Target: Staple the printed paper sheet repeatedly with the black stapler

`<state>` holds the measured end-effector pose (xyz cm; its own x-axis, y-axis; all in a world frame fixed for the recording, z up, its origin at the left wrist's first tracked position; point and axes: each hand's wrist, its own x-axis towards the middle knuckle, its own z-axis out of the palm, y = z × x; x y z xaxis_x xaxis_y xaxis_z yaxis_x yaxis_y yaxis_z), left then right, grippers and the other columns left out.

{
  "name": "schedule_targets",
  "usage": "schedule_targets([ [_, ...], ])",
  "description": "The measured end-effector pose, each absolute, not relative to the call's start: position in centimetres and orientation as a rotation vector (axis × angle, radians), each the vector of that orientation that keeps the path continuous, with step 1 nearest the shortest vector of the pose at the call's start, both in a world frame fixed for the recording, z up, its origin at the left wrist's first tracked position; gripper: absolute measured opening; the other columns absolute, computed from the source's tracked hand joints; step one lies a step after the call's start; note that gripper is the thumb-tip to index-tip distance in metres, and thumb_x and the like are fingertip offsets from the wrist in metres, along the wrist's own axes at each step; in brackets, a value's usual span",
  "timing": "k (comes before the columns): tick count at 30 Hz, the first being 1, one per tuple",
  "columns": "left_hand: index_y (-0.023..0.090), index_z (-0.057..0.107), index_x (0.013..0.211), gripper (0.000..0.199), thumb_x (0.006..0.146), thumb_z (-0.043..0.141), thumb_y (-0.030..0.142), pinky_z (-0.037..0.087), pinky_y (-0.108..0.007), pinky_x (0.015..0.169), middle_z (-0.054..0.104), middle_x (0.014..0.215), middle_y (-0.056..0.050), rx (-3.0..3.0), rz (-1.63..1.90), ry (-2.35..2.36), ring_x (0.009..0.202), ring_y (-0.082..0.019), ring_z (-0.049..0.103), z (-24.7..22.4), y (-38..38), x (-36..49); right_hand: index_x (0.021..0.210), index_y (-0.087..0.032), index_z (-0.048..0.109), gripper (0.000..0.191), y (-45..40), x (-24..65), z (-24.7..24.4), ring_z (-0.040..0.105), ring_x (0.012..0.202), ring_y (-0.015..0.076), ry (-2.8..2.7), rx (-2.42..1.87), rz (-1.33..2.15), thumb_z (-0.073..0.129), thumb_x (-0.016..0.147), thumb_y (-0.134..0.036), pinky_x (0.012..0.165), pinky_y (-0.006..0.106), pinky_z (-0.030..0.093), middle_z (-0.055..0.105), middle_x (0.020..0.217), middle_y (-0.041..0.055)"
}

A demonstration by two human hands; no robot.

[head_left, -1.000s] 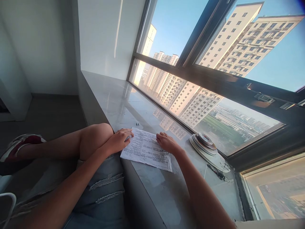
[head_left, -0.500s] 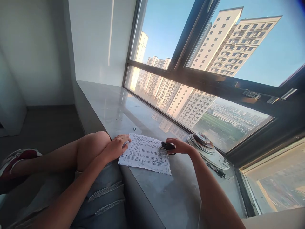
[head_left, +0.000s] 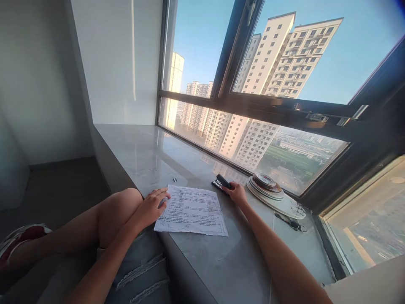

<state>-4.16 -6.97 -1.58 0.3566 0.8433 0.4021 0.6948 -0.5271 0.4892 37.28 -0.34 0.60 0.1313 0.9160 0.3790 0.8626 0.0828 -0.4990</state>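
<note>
Printed paper sheets (head_left: pixel 193 211) lie flat on the grey window sill, covered in rows of text. Resting on their left edge is my left hand (head_left: pixel 152 207), its fingers loosely stretched out over the paper. My right hand (head_left: pixel 236 193) grips a black stapler (head_left: pixel 223 181) on the sill, beyond the upper right corner of the sheets. The stapler's front end points away from me, its upper arm raised from the base.
Two tiny dark pieces (head_left: pixel 175 180) lie beyond the paper. A stack of plates (head_left: pixel 265 185) stands by the window, with keys (head_left: pixel 291 222) beside it. The window frame (head_left: pixel 284 107) borders the sill (head_left: pixel 221 261); my bent knee (head_left: pixel 123 200) is at its near edge.
My right hand has moved the stapler off the paper's right edge, away toward the window. My left hand stays on the paper. The view has shifted slightly.
</note>
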Motion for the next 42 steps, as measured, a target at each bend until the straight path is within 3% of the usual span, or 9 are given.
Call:
schedule_targets([
  [6,0.024,0.058,0.121,0.031,0.093,0.045,0.028,0.043,-0.048,0.109,0.059,0.136,-0.009,2.358,0.941,1.394,0.130,-0.029,0.052,-2.1,-6.6,-4.2,0.071,-0.018,0.058,0.039,-2.3,26.5,1.9,0.048,0.064,0.0141,-1.888,-1.430,0.328,0.062,0.083,-0.055,0.057,0.024,0.032,0.054,0.069,-0.0002],
  [12,0.023,0.051,0.128,0.036,0.093,0.047,0.028,0.048,-0.047,0.103,0.062,0.128,-0.011,2.293,0.970,1.475,0.121,-0.029,0.058,-1.9,-7.0,-3.9,0.070,-0.019,0.054,0.036,-5.1,20.6,0.8,0.048,0.066,0.0126,-2.175,-1.242,0.379,0.068,0.084,-0.049,0.061,0.025,0.033,0.056,0.078,-0.0005],
  [18,0.023,0.061,0.124,0.033,0.094,0.047,0.031,0.040,-0.046,0.112,0.058,0.139,-0.009,2.372,0.884,1.429,0.136,-0.028,0.047,-1.1,-7.3,-3.8,0.080,-0.019,0.058,0.029,-4.7,23.4,2.1,0.049,0.069,0.0129,-2.367,-1.075,0.506,0.064,0.088,-0.047,0.064,0.024,0.036,0.056,0.082,-0.0003],
  [23,0.022,0.063,0.123,0.034,0.093,0.048,0.029,0.040,-0.046,0.113,0.060,0.138,-0.008,2.386,0.890,1.444,0.135,-0.027,0.048,-1.2,-7.3,-3.9,0.084,-0.018,0.062,0.034,-4.3,26.7,3.0,0.049,0.072,0.0134,-2.448,-0.975,0.682,0.066,0.086,-0.052,0.066,0.025,0.039,0.057,0.087,0.0013],
  [28,0.022,0.064,0.122,0.033,0.093,0.049,0.027,0.040,-0.048,0.114,0.061,0.137,-0.008,2.376,0.942,1.422,0.134,-0.027,0.049,-1.6,-7.0,-3.9,0.108,-0.018,0.066,0.041,-3.9,28.4,3.6,0.056,0.094,0.0198,-2.394,-0.783,1.118,0.057,0.089,-0.053,0.085,0.031,0.045,0.060,0.111,0.0067],
  [31,0.022,0.063,0.124,0.034,0.094,0.049,0.027,0.038,-0.049,0.116,0.061,0.138,-0.009,2.375,0.954,1.392,0.135,-0.027,0.049,-1.4,-7.1,-3.9,0.111,-0.018,0.068,0.040,-3.9,28.8,3.9,0.057,0.105,0.0227,-2.312,-0.747,1.301,0.057,0.087,-0.049,0.096,0.034,0.042,0.060,0.118,0.0074],
  [35,0.024,0.058,0.132,0.038,0.100,0.042,0.037,0.038,-0.044,0.117,0.052,0.148,-0.007,2.387,0.921,1.213,0.140,-0.024,0.044,-0.8,-7.9,-3.9,0.111,-0.018,0.069,0.037,-3.9,28.9,4.0,0.057,0.112,0.0239,-2.232,-0.766,1.399,0.054,0.090,-0.045,0.102,0.036,0.041,0.060,0.123,0.0076],
  [42,0.024,0.052,0.141,0.059,0.092,0.056,0.055,0.044,-0.045,0.110,0.052,0.148,-0.010,2.386,0.776,1.230,0.135,-0.031,0.050,-0.4,-8.4,-3.9,0.123,-0.020,0.066,0.040,-3.4,29.5,4.1,0.057,0.111,0.0235,-2.292,-0.861,1.451,0.057,0.091,-0.044,0.099,0.035,0.042,0.063,0.123,0.0060],
])
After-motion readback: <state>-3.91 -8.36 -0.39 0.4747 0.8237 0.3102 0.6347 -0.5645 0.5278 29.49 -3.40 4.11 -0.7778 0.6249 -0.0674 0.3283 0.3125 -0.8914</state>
